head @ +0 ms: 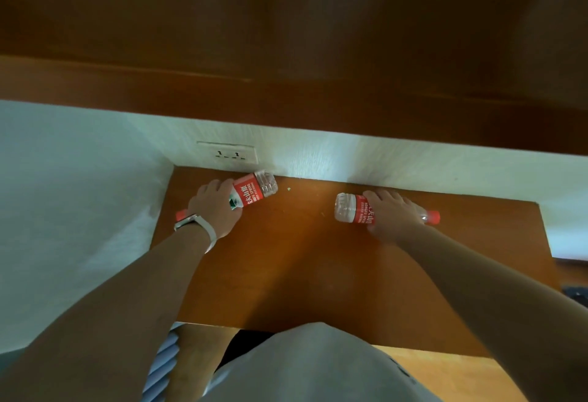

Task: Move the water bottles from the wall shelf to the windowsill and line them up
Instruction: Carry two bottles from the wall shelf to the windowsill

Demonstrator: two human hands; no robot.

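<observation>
Two clear water bottles with red labels and red caps lie tilted on a brown wooden shelf [302, 258] set against a white wall. My left hand [216, 207], with a watch on its wrist, is closed around the left bottle [257, 188], whose base points right toward the wall. My right hand [391, 213] grips the right bottle [350, 209] around its middle; its base points left and its red cap sticks out to the right. The left bottle's cap shows just left of my wrist.
A white wall socket [229, 153] sits just above the shelf's back left corner. A dark wooden cabinet [286, 51] overhangs the shelf from above. White wall closes the left side. Lighter wood floor [445, 373] shows below the shelf's front edge.
</observation>
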